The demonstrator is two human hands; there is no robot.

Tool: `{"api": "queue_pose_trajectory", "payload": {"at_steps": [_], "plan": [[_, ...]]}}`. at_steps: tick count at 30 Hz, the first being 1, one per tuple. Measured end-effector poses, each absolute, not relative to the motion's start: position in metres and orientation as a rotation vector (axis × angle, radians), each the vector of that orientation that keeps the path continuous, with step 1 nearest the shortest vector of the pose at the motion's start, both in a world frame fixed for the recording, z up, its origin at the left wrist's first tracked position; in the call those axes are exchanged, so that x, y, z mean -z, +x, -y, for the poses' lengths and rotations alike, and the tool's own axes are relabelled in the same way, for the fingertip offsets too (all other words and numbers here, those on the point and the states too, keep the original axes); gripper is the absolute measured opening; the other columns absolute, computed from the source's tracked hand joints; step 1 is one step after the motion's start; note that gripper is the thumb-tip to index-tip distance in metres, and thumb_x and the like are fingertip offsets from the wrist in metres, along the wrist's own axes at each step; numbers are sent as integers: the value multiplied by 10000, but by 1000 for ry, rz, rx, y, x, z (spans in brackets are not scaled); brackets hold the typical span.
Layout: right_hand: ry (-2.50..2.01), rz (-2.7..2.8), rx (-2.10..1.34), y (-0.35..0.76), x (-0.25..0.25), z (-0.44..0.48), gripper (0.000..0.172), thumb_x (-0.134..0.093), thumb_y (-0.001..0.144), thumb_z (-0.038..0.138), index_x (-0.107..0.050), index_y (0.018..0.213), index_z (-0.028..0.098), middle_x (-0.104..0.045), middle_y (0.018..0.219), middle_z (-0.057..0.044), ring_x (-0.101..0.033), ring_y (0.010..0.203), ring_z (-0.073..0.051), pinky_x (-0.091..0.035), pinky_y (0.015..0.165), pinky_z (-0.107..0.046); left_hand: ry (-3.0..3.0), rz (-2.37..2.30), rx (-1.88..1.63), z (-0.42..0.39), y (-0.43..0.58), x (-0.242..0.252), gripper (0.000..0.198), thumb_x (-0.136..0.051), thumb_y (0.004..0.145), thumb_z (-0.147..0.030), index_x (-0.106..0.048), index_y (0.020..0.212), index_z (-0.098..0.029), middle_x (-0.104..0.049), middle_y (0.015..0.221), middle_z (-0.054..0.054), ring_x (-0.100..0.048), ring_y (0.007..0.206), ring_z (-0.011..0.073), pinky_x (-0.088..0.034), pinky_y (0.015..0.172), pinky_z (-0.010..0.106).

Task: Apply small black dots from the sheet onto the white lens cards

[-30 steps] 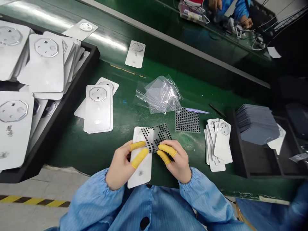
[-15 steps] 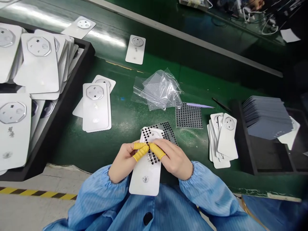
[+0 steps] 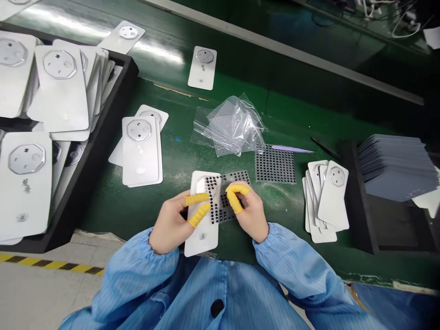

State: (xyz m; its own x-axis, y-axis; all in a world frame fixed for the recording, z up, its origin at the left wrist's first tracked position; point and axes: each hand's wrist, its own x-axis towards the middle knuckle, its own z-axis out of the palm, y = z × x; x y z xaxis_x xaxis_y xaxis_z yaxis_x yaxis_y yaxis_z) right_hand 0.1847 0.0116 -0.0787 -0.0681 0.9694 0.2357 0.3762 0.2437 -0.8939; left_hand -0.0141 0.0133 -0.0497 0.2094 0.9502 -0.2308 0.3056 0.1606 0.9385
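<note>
A white panel [image 3: 197, 236] with an octagonal outline at its top lies before me, tilted slightly. Over its right side is a clear sheet of small black round pads [image 3: 237, 176], with bare spots among its rows. My left hand [image 3: 177, 220], in yellow finger cots, has thumb and forefinger stretched apart at the sheet's left edge. My right hand [image 3: 249, 204], also in yellow cots, is closed in a pinch above the sheet; whatever is between its fingertips is too small to make out. A second sheet of black pads [image 3: 275, 167] lies farther right.
Clear plastic bags [image 3: 232, 126] lie behind the sheets, beside purple tweezers [image 3: 292, 149] and a dark thin tool [image 3: 325, 147]. White panels lie stacked at left [image 3: 140, 158] and right [image 3: 332, 201]. A black tray [image 3: 117, 101] holds more panels; another box [image 3: 357, 220] holds grey plates [image 3: 395, 165].
My hands have moved apart from meeting at the fingertips. My right hand has shifted right and pinches over the sheet. The panel now sits higher on the table, away from my body.
</note>
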Motion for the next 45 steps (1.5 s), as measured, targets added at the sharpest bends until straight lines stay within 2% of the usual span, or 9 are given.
{"api": "queue_pose_trajectory", "payload": {"at_steps": [3, 6, 8, 14, 20, 28, 36, 41, 45], "plan": [[-1293, 1642, -696, 190, 73, -15, 98, -535, 913, 135, -606, 943, 197, -609, 966, -54, -611, 926, -156, -527, 825, -328, 1270, -1480, -920, -8, -29, 39, 360, -715, 799, -282, -687, 1135, -155, -742, 1028, 101, -727, 835, 215, -606, 696, 272], [-1274, 1738, -401, 186, 57, -13, 172, -579, 880, 111, -618, 1007, 219, -608, 1005, -58, -612, 924, -168, -535, 784, -327, 1149, -1457, -1163, 3, -23, 27, 664, -693, 824, -211, -420, 1428, -253, -763, 985, 47, -735, 777, 179, -617, 671, 255], [-1261, 1762, -282, 179, 43, -9, 236, -601, 868, 122, -607, 1076, 235, -631, 995, -52, -624, 905, -171, -543, 763, -317, 1100, -1329, -1225, 9, -8, 20, 762, -664, 846, -176, -281, 1489, -321, -758, 1024, 35, -739, 773, 176, -624, 648, 261], [-1120, 1992, -215, 167, 16, 1, 244, -442, 929, 131, -602, 1086, 228, -691, 1067, -51, -655, 1006, -174, -520, 946, -376, 1129, -1204, -1208, 19, 20, 13, 701, -773, 726, -107, -505, 1343, -304, -763, 995, 30, -737, 770, 194, -602, 584, 213], [-1147, 2193, -94, 176, 15, 17, 297, -405, 968, 273, -613, 1095, 103, -620, 1253, -206, -505, 1289, -325, -428, 1033, -553, 1234, -1223, -1314, 20, 21, 11, 534, -682, 766, -34, -622, 1207, -330, -751, 1070, -34, -736, 852, 147, -612, 700, 190], [-1124, 2099, -180, 178, 19, 18, 328, -437, 933, 222, -564, 1225, 140, -563, 1340, -203, -476, 1328, -291, -490, 1007, -522, 1258, -1287, -1281, 25, 24, 14, 654, -690, 769, -13, -564, 1305, -367, -739, 1118, -54, -725, 929, 148, -597, 808, 208], [-1089, 2036, -305, 181, 15, 15, 385, -451, 911, 180, -546, 1278, 111, -529, 1375, -210, -501, 1298, -317, -518, 972, -548, 1134, -1305, -1245, 25, 26, 9, 475, -722, 768, -95, -666, 1143, -382, -751, 1072, -72, -740, 840, 169, -632, 725, 247], [-1128, 2071, -220, 181, 13, 14, 348, -461, 912, 199, -566, 1239, 141, -535, 1373, -193, -498, 1298, -301, -509, 982, -535, 1185, -1260, -1254, 26, 24, 10, 658, -701, 764, -53, -564, 1302, -405, -733, 1131, -76, -727, 893, 157, -614, 762, 223], [-1137, 2161, -220, 182, 15, 15, 355, -489, 890, 182, -567, 1231, 123, -458, 1440, -210, -466, 1318, -322, -486, 998, -555, 1124, -1318, -1212, 27, 23, 11, 636, -733, 732, -60, -594, 1282, -349, -756, 1073, -34, -706, 714, 140, -615, 703, 243]]}}
